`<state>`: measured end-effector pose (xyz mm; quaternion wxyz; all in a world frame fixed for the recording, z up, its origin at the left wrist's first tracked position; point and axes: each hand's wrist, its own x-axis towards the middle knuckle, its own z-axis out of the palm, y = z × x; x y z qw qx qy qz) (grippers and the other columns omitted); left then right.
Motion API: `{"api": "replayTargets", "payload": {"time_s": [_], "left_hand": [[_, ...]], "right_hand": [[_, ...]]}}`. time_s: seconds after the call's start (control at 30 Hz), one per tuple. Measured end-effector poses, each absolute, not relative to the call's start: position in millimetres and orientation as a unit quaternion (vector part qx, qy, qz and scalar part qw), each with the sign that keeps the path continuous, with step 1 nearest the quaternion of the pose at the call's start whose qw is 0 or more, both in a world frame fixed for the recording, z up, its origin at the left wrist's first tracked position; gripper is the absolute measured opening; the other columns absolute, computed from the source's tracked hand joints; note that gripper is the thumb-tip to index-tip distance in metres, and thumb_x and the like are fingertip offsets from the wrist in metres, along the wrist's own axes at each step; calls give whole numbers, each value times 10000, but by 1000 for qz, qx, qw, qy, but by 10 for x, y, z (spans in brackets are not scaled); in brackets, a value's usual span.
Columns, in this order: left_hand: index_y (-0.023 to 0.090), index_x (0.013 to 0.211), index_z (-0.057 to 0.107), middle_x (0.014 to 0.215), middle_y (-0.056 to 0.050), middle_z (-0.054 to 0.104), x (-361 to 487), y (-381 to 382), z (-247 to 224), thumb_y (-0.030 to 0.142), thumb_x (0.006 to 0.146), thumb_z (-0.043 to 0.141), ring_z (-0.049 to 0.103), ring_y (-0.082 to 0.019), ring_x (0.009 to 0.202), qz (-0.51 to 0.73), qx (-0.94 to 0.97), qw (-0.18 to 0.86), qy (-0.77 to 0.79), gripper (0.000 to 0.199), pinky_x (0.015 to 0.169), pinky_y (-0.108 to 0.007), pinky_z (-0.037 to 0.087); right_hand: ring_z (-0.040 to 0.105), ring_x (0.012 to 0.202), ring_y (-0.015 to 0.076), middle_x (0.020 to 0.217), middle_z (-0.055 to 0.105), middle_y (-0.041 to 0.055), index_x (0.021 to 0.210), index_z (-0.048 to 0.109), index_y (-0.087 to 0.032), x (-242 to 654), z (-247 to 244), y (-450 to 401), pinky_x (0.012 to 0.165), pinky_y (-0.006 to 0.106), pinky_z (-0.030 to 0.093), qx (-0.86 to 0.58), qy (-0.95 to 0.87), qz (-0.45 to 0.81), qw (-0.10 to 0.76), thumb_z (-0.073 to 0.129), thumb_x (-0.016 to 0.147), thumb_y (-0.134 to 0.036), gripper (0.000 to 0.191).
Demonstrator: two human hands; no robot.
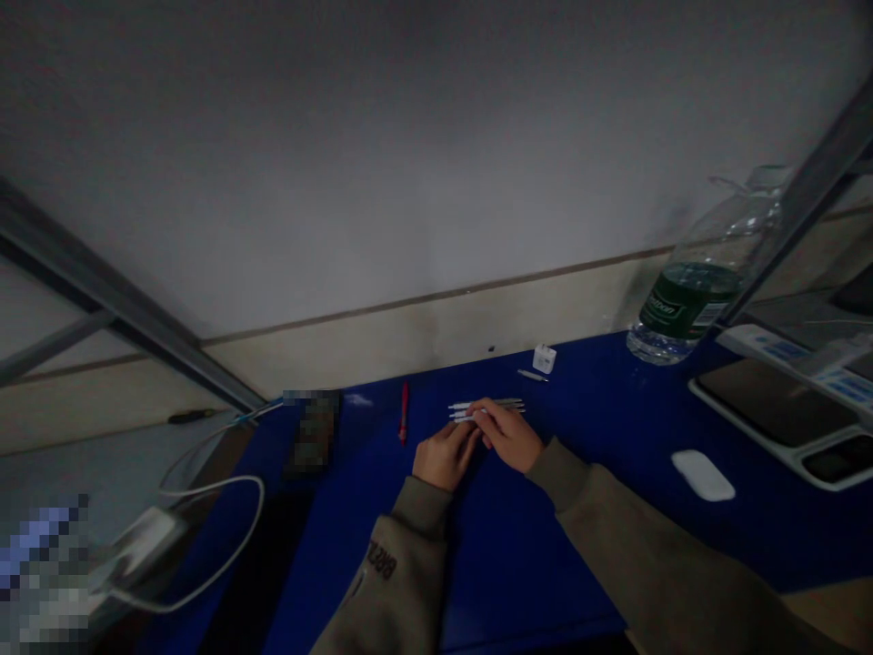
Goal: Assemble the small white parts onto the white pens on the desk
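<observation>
- Rods of white and silver [505, 402], slim and laid side by side, rest on a blue desk [600, 409], directly under my hands from this remote view.
- My right hand [511, 437] is grasping the rods, its fingers [487, 414] curled over them.
- My left hand [443, 457] is loosely curled just beside the rods' left ends, almost touching the right hand. I cannot tell whether it grips them.
- Beyond the hands lie a red pen [405, 411], a small metal piece [532, 375] and a white cube charger [544, 359].
- To the right stand a clear water bottle [702, 273] with a green label and a white mouse [702, 475].
- At the left, a white cable [211, 546] loops near the desk's edge.
</observation>
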<state>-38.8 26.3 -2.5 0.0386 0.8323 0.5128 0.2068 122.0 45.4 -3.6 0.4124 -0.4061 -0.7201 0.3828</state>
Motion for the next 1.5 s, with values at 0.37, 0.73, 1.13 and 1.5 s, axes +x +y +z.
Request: {"api": "replayTargets", "payload": {"time_s": [0.37, 0.73, 1.13, 1.5], "left_hand": [[245, 1028, 606, 909, -33, 656, -407, 299, -46, 387, 920, 368, 626, -154, 806, 219, 813, 50, 537, 299, 682, -232, 452], [236, 1023, 584, 1026, -23, 649, -439, 286, -14, 366, 904, 420, 611, -151, 908, 287, 805, 107, 509, 241, 763, -234, 450], [205, 981, 576, 753, -8, 633, -468, 370, -69, 386, 915, 383, 593, -128, 666, 290, 780, 115, 542, 273, 611, -208, 402], [198, 959, 588, 824, -35, 659, -459, 368, -60, 371, 914, 388, 616, -143, 728, 277, 780, 109, 550, 269, 641, -219, 421]], "right_hand": [[416, 474, 108, 522, 442, -33, 1059, 613, -154, 1272, -231, 600, 463, 230, 333, -442, -590, 461, 494, 411, 877, -395, 364], [357, 441, 92, 494, 384, -59, 1075, 592, -148, 1347, -198, 613, 428, 229, 272, -414, -553, 510, 512, 452, 847, -380, 354], [403, 484, 101, 536, 442, -43, 1059, 607, -149, 1416, -171, 659, 474, 239, 316, -417, -569, 489, 513, 467, 827, -333, 328], [402, 505, 105, 558, 466, -24, 1001, 649, -151, 1399, -166, 640, 483, 237, 315, -437, -582, 469, 499, 467, 799, -286, 304]]}}
